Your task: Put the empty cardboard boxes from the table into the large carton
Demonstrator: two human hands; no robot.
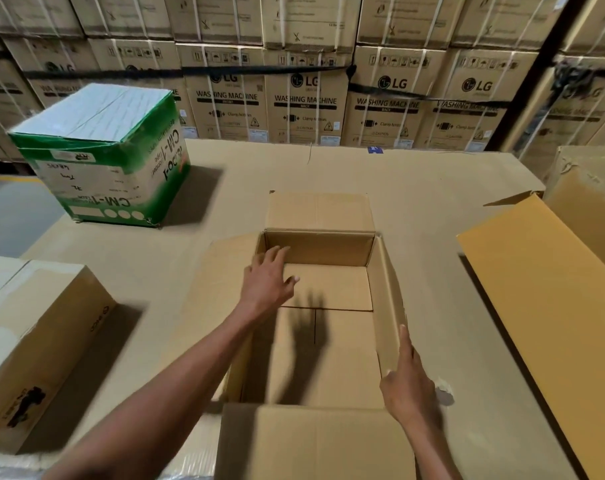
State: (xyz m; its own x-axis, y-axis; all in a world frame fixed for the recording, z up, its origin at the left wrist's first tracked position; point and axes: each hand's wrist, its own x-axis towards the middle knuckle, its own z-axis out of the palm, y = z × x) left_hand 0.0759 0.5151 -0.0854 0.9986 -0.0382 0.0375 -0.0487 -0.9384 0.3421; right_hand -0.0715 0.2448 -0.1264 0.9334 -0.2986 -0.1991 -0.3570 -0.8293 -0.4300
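An open brown cardboard box (386,299) sits in the middle of the table with its flaps spread; its inside looks empty. My left hand (268,278) hovers over the box's far left corner, fingers spread, holding nothing. My right hand (406,379) lies against the box's right wall near the front corner, index finger straight along the wall. The large carton (550,306) stands at the right, one long flap hanging toward the table.
A green and white box (103,157) stands closed at the table's far left. A closed brown box (34,341) sits at the near left. The table (432,202) is covered in cardboard sheet. Stacked washing machine cartons (304,102) wall the back.
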